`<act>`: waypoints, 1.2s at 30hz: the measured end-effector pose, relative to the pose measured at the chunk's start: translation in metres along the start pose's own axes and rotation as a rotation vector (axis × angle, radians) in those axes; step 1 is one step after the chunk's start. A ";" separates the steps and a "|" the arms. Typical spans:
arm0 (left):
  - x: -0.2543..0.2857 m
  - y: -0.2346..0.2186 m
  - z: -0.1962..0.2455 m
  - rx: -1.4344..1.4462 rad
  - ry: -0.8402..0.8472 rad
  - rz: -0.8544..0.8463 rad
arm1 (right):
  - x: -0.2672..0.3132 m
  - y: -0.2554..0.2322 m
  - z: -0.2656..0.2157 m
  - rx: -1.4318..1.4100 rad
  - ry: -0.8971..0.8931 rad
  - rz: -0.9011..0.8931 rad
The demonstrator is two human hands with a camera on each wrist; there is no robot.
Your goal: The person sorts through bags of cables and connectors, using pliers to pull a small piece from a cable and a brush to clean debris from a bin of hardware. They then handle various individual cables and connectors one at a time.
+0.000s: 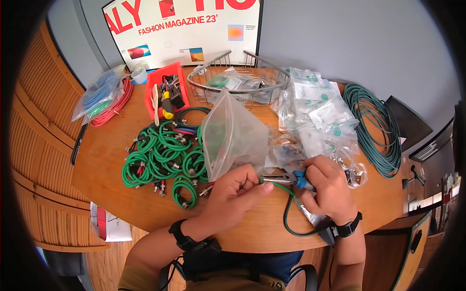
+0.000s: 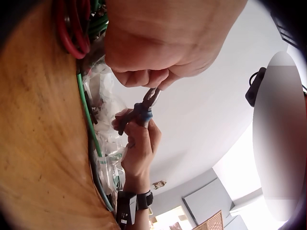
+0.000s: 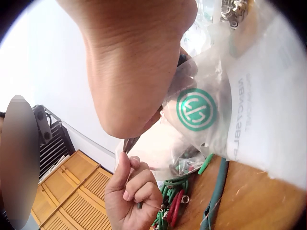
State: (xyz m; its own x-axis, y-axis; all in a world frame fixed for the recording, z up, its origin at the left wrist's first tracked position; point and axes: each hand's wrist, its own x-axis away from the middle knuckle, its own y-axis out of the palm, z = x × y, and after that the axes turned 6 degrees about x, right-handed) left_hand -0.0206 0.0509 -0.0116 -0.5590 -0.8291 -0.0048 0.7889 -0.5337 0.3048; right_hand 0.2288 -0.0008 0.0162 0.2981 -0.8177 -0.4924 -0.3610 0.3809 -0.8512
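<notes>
My left hand holds a green cable near its end, thumb and fingertips pinched together; most of what lies inside the fingers is hidden. My right hand grips pliers with blue handles. Their slim metal nose points left and meets the left fingertips, also seen in the left wrist view, where the pliers stand between both hands. Green cable leads right from the left thumb, and a darker cable loops below the right hand. Behind the hands stands a clear zip bag, its mouth open.
Coiled green cables with metal connectors lie left. Behind them are a red bin of tools and a wire basket. Packets in clear plastic and a large dark-green cable coil lie right. A monitor stands behind.
</notes>
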 end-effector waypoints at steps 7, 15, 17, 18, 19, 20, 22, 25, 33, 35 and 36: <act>-0.002 0.000 0.007 0.037 -0.091 -0.004 | -0.001 0.004 0.001 -0.035 0.008 -0.021; -0.005 -0.005 0.013 -0.094 -0.090 -0.050 | 0.000 0.002 0.005 -0.004 -0.041 0.007; -0.003 -0.004 0.010 -0.084 -0.096 -0.058 | 0.001 0.000 0.006 0.008 -0.056 0.006; -0.003 -0.004 0.008 -0.071 -0.098 -0.045 | 0.002 -0.001 0.006 0.024 -0.068 0.020; -0.002 -0.003 0.007 -0.060 -0.099 -0.033 | 0.003 -0.002 0.006 0.041 -0.078 0.035; 0.000 -0.003 0.007 -0.063 -0.103 -0.043 | 0.003 -0.003 0.005 0.044 -0.069 0.039; 0.002 0.000 0.008 -0.087 -0.070 -0.008 | 0.006 -0.008 0.003 0.099 -0.071 0.037; 0.003 0.004 0.009 0.003 -0.100 0.004 | 0.007 -0.008 0.003 0.074 -0.060 0.084; 0.000 0.001 0.000 0.157 0.047 0.030 | 0.004 -0.015 0.004 0.196 -0.073 0.072; 0.000 0.000 -0.002 0.212 0.095 0.048 | 0.017 -0.025 0.001 0.206 0.022 0.078; 0.000 0.002 -0.002 0.218 0.095 0.042 | 0.023 -0.030 -0.001 0.207 0.104 0.085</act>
State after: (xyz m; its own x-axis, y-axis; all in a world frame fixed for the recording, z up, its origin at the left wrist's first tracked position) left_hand -0.0188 0.0495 -0.0125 -0.4922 -0.8673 -0.0739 0.7316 -0.4582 0.5047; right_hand 0.2458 -0.0314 0.0310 0.1779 -0.8147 -0.5519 -0.1891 0.5221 -0.8317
